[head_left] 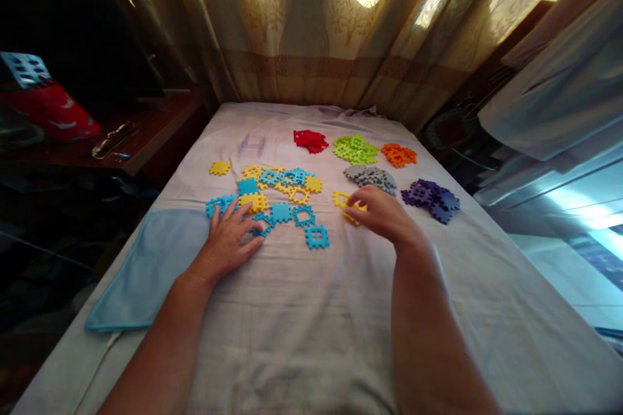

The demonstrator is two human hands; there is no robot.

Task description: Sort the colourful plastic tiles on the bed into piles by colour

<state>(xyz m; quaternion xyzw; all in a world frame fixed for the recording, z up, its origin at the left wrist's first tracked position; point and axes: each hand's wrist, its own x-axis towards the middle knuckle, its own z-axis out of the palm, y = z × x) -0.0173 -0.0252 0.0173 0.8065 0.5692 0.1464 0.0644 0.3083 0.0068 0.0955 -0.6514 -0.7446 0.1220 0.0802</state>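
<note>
Flat plastic waffle tiles lie on a bed sheet (311, 311). A mixed spread of blue and yellow tiles (280, 191) sits mid-bed. My left hand (231, 240) rests flat on the sheet, fingers apart, its fingertips touching blue tiles (265, 224). My right hand (382, 211) is closed on a yellow tile (351, 213), next to another yellow tile (339, 198). Sorted piles lie beyond: red (310, 140), green (355, 149), orange (398, 155), grey (370, 176) and purple (431, 198).
A light blue cloth (148, 272) lies at the bed's left edge. A dark wooden side table (141, 136) with glasses (113, 139) stands to the left. Curtains (311, 32) hang behind the bed. A single yellow tile (220, 168) lies apart at the left.
</note>
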